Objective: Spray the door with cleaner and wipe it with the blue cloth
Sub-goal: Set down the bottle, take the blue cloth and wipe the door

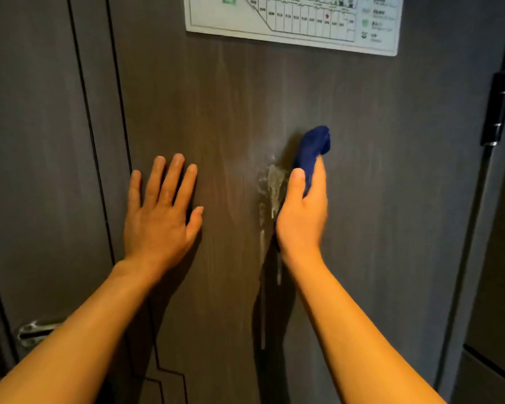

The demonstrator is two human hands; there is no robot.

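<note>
A dark brown wood-grain door point(362, 199) fills the view. A foamy patch of cleaner point(271, 182) sits at its middle, and thin drips run down from it. My right hand point(302, 217) grips the bunched blue cloth point(312, 150) and holds it against the door just right of the foam. The cloth sticks up above my fingers. My left hand point(161, 211) lies flat on the door to the left, fingers spread, with nothing in it. No spray bottle is in view.
A white evacuation-plan sign point(292, 21) is fixed at the top of the door. A black hinge point(497, 109) is on the right edge. A metal door handle point(32, 333) shows at the lower left, partly behind my left forearm.
</note>
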